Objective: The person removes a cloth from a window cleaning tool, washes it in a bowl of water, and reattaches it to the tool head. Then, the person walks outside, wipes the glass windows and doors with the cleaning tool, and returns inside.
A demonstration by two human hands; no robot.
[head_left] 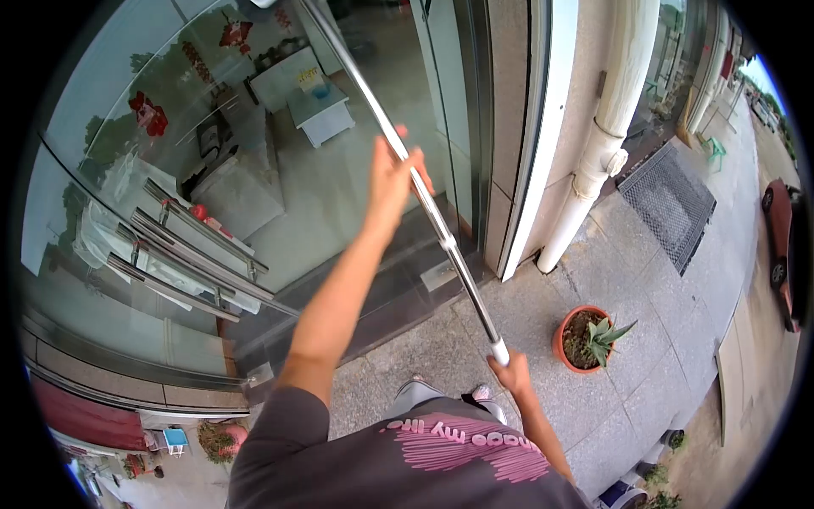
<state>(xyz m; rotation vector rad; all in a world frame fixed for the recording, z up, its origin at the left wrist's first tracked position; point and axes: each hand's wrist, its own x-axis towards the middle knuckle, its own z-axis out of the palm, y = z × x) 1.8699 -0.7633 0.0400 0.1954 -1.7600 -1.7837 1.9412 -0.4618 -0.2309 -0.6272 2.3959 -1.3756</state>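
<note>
A long shiny metal pole (432, 216) with white collars runs slantwise in front of a glass door (297, 182). My left hand (394, 178) is wrapped around its upper middle part, with the arm stretched out. Lower down, my right hand (511, 373) grips the white end of the pole near my waist. Toward the top edge of the view a small white piece (264, 2) shows close to the pole's upper end. Most of that end is cut off, so I cannot tell what kind of head it carries.
Long metal door handles (191, 225) stick out at left. A white drainpipe (598, 153) runs down the wall. On the stone paving stand a potted plant (585, 339) and, further off, a dark mesh mat (670, 204). A red car (778, 246) is at far right.
</note>
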